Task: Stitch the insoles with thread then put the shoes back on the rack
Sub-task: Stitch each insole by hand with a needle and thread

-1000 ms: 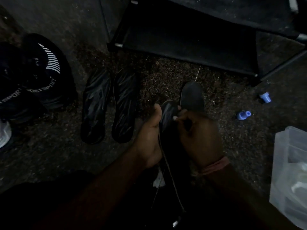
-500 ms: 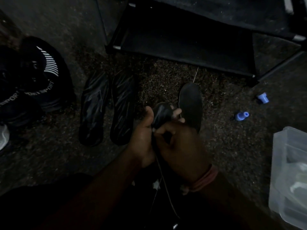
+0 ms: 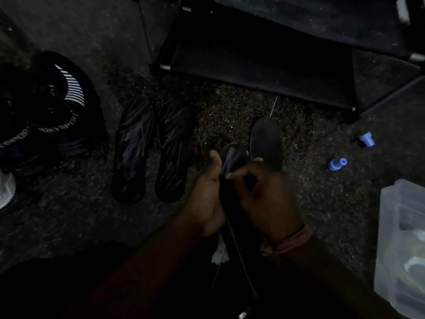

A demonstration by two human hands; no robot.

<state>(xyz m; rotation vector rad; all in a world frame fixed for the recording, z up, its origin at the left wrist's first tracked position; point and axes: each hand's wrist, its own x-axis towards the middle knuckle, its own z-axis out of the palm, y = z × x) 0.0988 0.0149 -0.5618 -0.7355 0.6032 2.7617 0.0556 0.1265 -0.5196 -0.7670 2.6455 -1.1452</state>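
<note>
Two tiers of black shoe rack (image 3: 264, 63) fill the top of the view, biggest thing here, standing on the speckled floor (image 3: 69, 222) and bare of shoes where it shows. Far left, a heap of dark shoes (image 3: 46, 107): white stripes on one, and lettering that reads "SPORT" more than once along the side. At the right edge, a clear plastic box (image 3: 402, 245); its contents are too murky to name.

Now the insoles. A pair of dark insoles (image 3: 151, 149) lies side by side left of centre, just apart. A third insole (image 3: 266, 139) lies flat just beyond the hands. The one being worked, the held insole (image 3: 234, 157), is up off the floor between both hands, its tip bent over. That bend says it all, to my eye: soft, light, floppy, so I'd pinch it right beside the seam, fingers on both faces, or it will buckle under a needle.

The left hand (image 3: 207, 199) wraps its edge, thumb up along the side. The right hand (image 3: 264, 196) is curled with fingertips nipped together at the insole's surface, probably on a needle, though none can be made out. A pale thread (image 3: 236, 247) trails from the hands toward the lap.

Smallest: two blue caps (image 3: 337, 163) on the floor to the right, well apart.
</note>
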